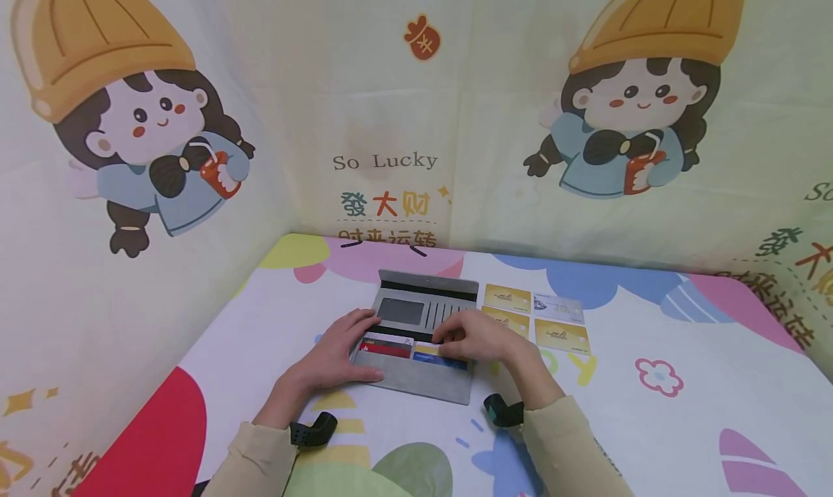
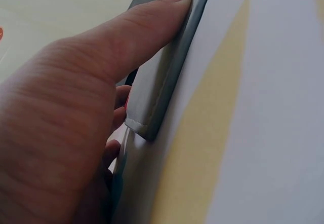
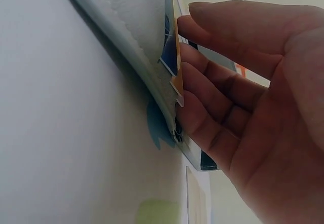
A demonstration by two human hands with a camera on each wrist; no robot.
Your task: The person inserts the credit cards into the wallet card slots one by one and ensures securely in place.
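A grey long wallet [image 1: 423,388] lies unfolded on the table. My left hand [image 1: 335,349] rests on its left side, fingers spread at the edge and thumb [image 2: 152,24] laid straight along the near flap. In the lower-left pocket sit a red card [image 1: 387,349] and a pale one behind it. The lower-right pocket holds a blue card [image 1: 434,358] with a yellow card [image 1: 426,348] behind. Over that pocket is my right hand [image 1: 481,336]; in the right wrist view its fingertips touch the stepped card edges [image 3: 177,82], with nothing showing between thumb and forefinger.
Right of the wallet lie three gold cards [image 1: 562,336] and a silver card [image 1: 560,307], one gold card partly behind my right hand. The wallet's far half has a dark window [image 1: 401,311] and several slots. A printed cloth covers table [image 1: 625,425] and walls.
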